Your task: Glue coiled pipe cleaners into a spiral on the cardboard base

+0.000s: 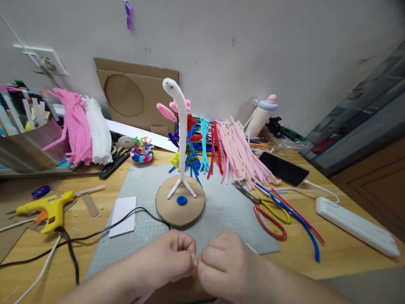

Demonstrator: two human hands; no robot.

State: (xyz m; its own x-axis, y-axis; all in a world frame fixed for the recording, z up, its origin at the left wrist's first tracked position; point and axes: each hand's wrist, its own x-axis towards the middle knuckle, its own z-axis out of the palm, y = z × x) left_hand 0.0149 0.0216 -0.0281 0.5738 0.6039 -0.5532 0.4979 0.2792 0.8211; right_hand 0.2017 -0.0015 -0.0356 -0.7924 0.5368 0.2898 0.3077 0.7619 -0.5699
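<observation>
My left hand (172,255) and my right hand (226,264) meet at the bottom centre, both closed in a pinch. A thin pale pipe cleaner (195,262) shows between the fingertips, mostly hidden by the fingers. Just beyond them, a round cardboard base (193,213) lies on the grey cutting mat (221,219). A white fuzzy tree-like stem (182,139) with a bent top and two splayed feet stands upright on it. Pink, red, purple, yellow and green petal shapes show beside and behind the stem. A blue coil (182,200) lies flat on the base.
A yellow glue gun (52,209) with cables lies left, near a white card (123,215). Scissors (268,215), blue pipe cleaners (303,221), a phone (283,168) and a white power strip (354,226) lie right. Pink pipe cleaner bundles (240,150) and a bottle (262,116) are behind.
</observation>
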